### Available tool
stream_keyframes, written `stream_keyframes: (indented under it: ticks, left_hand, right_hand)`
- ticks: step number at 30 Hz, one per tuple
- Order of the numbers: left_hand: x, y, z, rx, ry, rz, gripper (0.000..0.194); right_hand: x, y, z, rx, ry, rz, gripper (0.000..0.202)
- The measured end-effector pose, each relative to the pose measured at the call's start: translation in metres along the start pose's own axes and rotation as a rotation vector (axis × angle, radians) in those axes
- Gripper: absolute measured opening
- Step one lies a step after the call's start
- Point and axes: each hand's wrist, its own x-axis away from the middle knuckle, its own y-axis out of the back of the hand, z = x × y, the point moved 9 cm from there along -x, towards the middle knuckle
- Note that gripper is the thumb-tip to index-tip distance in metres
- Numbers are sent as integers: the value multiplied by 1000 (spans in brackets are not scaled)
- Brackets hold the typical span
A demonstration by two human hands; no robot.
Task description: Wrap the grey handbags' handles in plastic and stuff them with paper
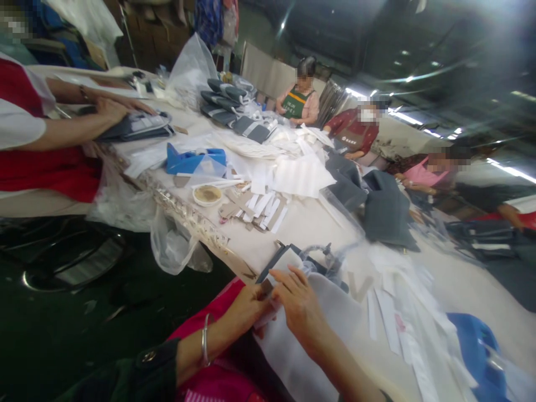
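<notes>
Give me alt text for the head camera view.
A person's left hand grips and right hand touches a white piece on a dark item, at the edge of a cluttered worktable. Other people work around piles of gray pieces.

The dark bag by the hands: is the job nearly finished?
Probably not. Done, it seems: the piled dark bags with white bands. In hand: the left hand and right hand are at white paper over a dark bag. Left, maybe: the loose strips.
</notes>
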Motion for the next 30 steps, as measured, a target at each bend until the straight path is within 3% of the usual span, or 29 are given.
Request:
stream_keyframes:
  ticks: [7,14,19,21,26,30]
  left_hand:
    - [9,-7,-11,-12,-48,117,34]
    - [9,-5,-10,-48,-81,38,33]
    - [6,-3,-2,-28,-31,-14,34]
    - [6,-3,-3,-20,-28,-26,34]
    - [6,-3,-7,1,-70,-51,38]
    - [3,-2,-5,43,-50,-35,37]
  right_hand:
    - [-5,-18,-22,-74,-144,210,17]
    - [-12,-25,-29,-117,-280,268,24]
    - [-16,-24,-34,-146,-384,322,28]
    - [-22,-25,-31,-119,-363,390,34]
    - [-33,-32,-21,110,-230,595,17]
    - [-32,-29,-9,186,-66,438,16]
